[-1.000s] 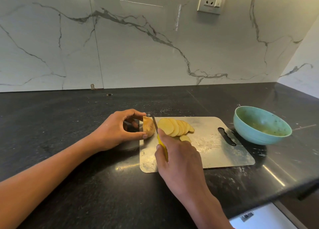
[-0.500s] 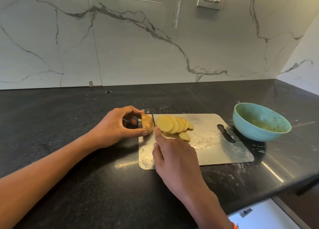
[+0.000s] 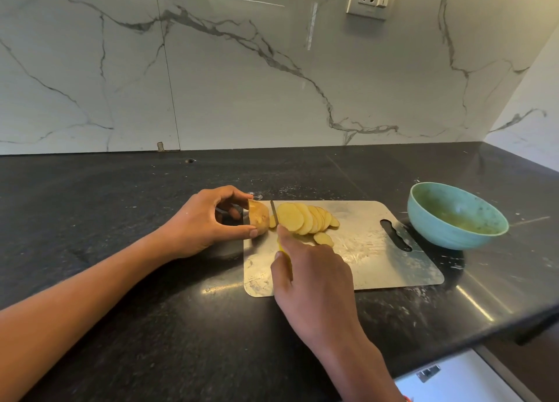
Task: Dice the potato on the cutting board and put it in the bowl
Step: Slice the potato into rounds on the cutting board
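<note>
Left hand (image 3: 202, 223) fingers pinch potato (image 3: 259, 217) end on cutting board (image 3: 378, 265); right hand (image 3: 314, 283) fingers wrap knife (image 3: 274, 212), blade beside slices (image 3: 302, 220).

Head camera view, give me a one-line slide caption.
Left hand steadies the potato end while the right hand slices it with a knife.

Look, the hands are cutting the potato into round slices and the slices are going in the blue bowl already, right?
Not quite. The head view shows the round slices lying on the cutting board, not in the blue bowl. The left hand holds the potato end, and the right hand holds the knife.
</note>
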The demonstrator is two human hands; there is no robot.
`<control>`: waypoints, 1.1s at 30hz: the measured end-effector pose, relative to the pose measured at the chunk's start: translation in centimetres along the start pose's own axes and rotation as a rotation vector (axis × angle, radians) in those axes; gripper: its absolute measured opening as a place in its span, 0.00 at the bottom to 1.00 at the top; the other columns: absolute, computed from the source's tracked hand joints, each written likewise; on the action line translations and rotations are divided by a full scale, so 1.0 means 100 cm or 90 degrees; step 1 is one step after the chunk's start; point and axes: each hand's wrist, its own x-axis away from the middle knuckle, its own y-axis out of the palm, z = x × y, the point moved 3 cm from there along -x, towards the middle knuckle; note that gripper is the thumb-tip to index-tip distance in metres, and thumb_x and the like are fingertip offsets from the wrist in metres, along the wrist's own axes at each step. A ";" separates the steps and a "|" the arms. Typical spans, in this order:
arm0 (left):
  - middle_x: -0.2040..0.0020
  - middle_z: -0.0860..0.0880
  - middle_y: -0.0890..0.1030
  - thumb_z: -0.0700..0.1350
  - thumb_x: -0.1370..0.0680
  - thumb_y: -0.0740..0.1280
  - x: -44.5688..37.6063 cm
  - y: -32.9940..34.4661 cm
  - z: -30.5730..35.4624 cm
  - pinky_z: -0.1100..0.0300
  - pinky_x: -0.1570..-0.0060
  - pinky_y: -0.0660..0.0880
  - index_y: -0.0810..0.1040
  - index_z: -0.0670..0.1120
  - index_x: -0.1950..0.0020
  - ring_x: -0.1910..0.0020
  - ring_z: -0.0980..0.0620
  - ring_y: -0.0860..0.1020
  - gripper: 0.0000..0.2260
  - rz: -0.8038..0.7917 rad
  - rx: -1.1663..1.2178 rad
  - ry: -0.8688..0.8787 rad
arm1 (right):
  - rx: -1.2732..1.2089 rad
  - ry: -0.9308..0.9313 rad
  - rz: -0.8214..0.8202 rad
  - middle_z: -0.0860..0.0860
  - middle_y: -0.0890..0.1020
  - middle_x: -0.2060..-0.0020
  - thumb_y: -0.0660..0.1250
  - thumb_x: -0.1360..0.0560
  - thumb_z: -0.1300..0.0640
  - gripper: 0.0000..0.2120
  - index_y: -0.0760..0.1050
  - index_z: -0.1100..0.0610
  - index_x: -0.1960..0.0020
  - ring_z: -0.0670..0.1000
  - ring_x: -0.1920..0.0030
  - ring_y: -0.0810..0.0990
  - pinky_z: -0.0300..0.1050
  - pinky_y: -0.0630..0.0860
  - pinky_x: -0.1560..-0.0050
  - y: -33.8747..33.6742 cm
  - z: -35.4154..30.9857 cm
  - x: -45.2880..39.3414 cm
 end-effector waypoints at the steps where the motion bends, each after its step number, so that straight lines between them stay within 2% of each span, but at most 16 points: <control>1: 0.42 0.59 0.84 0.63 0.33 0.79 0.000 0.000 0.000 0.50 0.39 0.80 0.79 0.58 0.32 0.43 0.58 0.81 0.31 0.000 -0.002 0.000 | -0.003 0.001 0.007 0.42 0.83 0.58 0.60 0.16 0.47 0.25 0.64 0.46 0.20 0.43 0.63 0.77 0.33 0.69 0.61 0.001 0.000 0.000; 10: 0.43 0.65 0.82 0.62 0.32 0.79 0.000 0.000 0.003 0.51 0.39 0.80 0.79 0.58 0.33 0.43 0.60 0.81 0.29 -0.005 -0.009 0.005 | -0.020 -0.019 -0.001 0.41 0.81 0.61 0.59 0.16 0.47 0.24 0.64 0.46 0.20 0.44 0.63 0.76 0.36 0.68 0.62 0.003 -0.003 -0.003; 16: 0.43 0.63 0.83 0.62 0.32 0.79 0.000 0.000 0.001 0.53 0.40 0.80 0.78 0.59 0.33 0.43 0.61 0.81 0.29 -0.005 -0.019 0.001 | -0.046 -0.026 -0.067 0.42 0.82 0.54 0.59 0.15 0.48 0.24 0.63 0.46 0.20 0.44 0.58 0.77 0.33 0.64 0.63 0.003 0.001 -0.004; 21: 0.42 0.67 0.81 0.63 0.32 0.78 -0.001 0.000 0.001 0.58 0.42 0.78 0.78 0.59 0.33 0.43 0.63 0.81 0.29 -0.011 -0.018 -0.005 | -0.008 -0.006 -0.084 0.43 0.83 0.48 0.60 0.15 0.47 0.24 0.63 0.46 0.20 0.44 0.54 0.79 0.36 0.73 0.56 0.004 -0.001 -0.002; 26: 0.44 0.68 0.81 0.64 0.32 0.77 -0.001 0.001 -0.001 0.60 0.43 0.77 0.78 0.59 0.33 0.44 0.63 0.81 0.28 -0.013 -0.011 -0.015 | 0.035 0.011 -0.080 0.43 0.83 0.48 0.58 0.15 0.46 0.25 0.60 0.45 0.19 0.45 0.55 0.77 0.37 0.71 0.56 0.001 -0.004 -0.001; 29: 0.45 0.65 0.83 0.66 0.32 0.76 -0.002 0.001 -0.003 0.60 0.43 0.78 0.79 0.59 0.35 0.44 0.63 0.81 0.28 -0.003 -0.013 -0.019 | 0.050 0.012 -0.085 0.44 0.82 0.48 0.57 0.15 0.46 0.26 0.60 0.45 0.19 0.45 0.55 0.76 0.39 0.69 0.56 0.000 -0.006 -0.001; 33: 0.46 0.64 0.84 0.74 0.33 0.73 -0.002 0.002 -0.003 0.64 0.47 0.77 0.80 0.59 0.37 0.46 0.64 0.81 0.31 0.009 -0.010 -0.021 | 0.061 0.012 -0.086 0.44 0.82 0.48 0.58 0.16 0.46 0.26 0.59 0.45 0.19 0.45 0.56 0.75 0.38 0.68 0.56 0.001 -0.005 -0.001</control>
